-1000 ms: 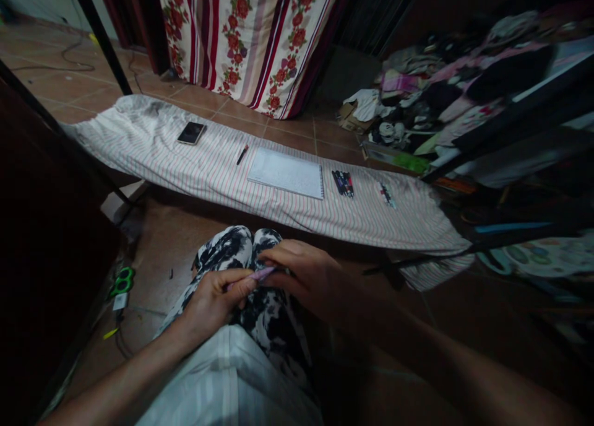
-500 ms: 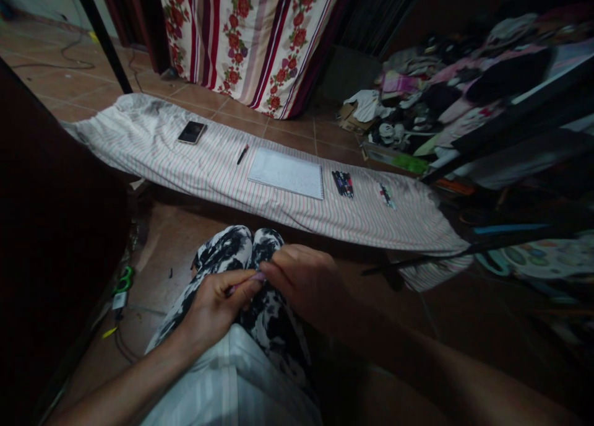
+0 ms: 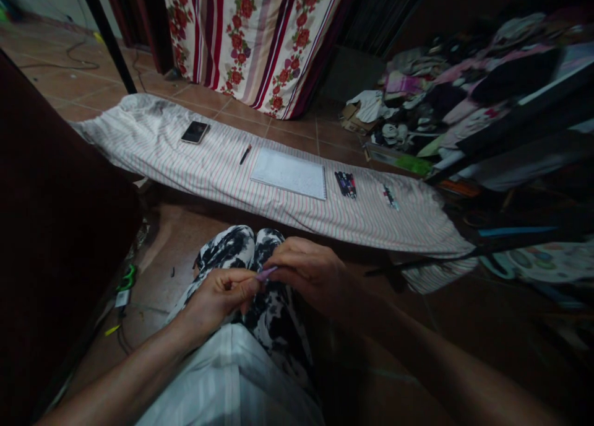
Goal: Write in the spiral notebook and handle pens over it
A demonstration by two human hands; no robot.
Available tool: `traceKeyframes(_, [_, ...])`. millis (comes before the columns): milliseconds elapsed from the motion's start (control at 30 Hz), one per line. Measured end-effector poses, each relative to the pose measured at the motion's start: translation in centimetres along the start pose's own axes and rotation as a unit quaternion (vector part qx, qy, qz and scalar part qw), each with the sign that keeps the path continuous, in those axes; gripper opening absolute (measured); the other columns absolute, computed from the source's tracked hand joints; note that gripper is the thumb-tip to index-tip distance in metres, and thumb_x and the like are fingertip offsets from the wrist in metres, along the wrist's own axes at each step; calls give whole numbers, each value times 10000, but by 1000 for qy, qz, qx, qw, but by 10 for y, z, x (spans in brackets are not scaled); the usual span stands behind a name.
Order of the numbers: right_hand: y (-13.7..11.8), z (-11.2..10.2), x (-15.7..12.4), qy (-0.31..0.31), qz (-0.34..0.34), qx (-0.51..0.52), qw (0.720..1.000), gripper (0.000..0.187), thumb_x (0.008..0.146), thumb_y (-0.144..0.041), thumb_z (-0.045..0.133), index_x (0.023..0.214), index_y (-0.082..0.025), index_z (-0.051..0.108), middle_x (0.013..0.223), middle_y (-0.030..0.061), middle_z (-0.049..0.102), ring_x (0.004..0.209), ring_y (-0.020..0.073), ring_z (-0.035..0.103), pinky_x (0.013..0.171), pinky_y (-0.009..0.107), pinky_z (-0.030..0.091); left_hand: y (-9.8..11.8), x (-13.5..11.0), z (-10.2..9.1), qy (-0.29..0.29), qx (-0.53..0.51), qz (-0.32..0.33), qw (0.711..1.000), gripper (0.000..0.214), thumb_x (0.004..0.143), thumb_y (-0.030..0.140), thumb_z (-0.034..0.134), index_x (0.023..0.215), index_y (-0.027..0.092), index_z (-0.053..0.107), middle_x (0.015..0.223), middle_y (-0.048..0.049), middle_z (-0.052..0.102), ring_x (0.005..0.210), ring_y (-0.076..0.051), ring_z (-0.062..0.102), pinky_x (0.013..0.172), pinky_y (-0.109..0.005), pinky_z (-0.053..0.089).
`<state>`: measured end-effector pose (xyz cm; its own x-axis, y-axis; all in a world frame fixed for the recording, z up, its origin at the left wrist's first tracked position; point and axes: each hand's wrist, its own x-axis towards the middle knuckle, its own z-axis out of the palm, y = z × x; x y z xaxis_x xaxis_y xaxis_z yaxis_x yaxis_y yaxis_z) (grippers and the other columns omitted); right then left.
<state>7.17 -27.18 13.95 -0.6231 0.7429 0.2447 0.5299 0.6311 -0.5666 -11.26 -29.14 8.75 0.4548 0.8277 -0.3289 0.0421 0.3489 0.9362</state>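
Observation:
Over my lap, my left hand (image 3: 218,297) and my right hand (image 3: 309,271) meet on a thin purple pen (image 3: 265,273). Both pinch it, left fingers on its near end, right fingers on its far end. Most of the pen is hidden by the fingers. My knees in black-and-white patterned trousers (image 3: 241,252) lie just beneath. Ahead stands an ironing board with a striped cover (image 3: 208,166). On it lie a spiral notebook (image 3: 288,173), a dark pen (image 3: 244,155), a phone (image 3: 195,132) and a bunch of markers (image 3: 346,184).
A floral striped mattress (image 3: 250,36) leans upright behind the board. A heap of clothes (image 3: 436,98) fills the right side. Dark furniture (image 3: 51,240) blocks the left. Green-handled scissors (image 3: 126,278) and cables lie on the tiled floor at the left.
Both hands stay together on the purple pen with small finger shifts. The view has drifted slightly, and the dark furniture covers more of the left side.

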Motion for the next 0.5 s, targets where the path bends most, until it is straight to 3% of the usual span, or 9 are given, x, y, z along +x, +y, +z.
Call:
traceKeyframes(133, [-6, 4, 0, -13, 28, -76, 997, 223, 858, -262, 494, 703, -149, 607, 663, 25, 575, 664, 137, 503, 632, 253, 368, 5, -4, 5, 17, 32, 12, 999, 384, 731, 485, 548, 553, 145, 548, 466, 47, 385, 463, -76, 293, 451, -224, 186])
traceKeyframes(333, [-11, 23, 3, 32, 110, -137, 984, 383, 889, -287, 392, 550, -163, 522, 526, -11, 476, 526, 109, 420, 541, 260, 271, 7, -3, 5, 63, 78, 46, 994, 384, 758, 459, 524, 525, 154, 520, 493, 39, 382, 511, -94, 345, 490, -226, 241])
traceKeyframes(433, [-9, 24, 5, 45, 157, -97, 982, 354, 860, -361, 455, 586, -164, 561, 573, -6, 510, 561, 109, 456, 559, 247, 315, 7, 0, 3, 55, 53, 41, 996, 445, 721, 511, 543, 461, 157, 474, 459, 38, 384, 488, -89, 337, 478, -225, 233])
traceKeyframes(500, [-5, 20, 5, 62, 165, 8, 984, 239, 821, -373, 524, 772, -167, 634, 698, 11, 571, 599, 105, 504, 562, 225, 371, 7, 2, 3, 42, 26, 30, 998, 467, 699, 546, 553, 457, 157, 467, 440, 41, 382, 460, -80, 312, 456, -224, 204])
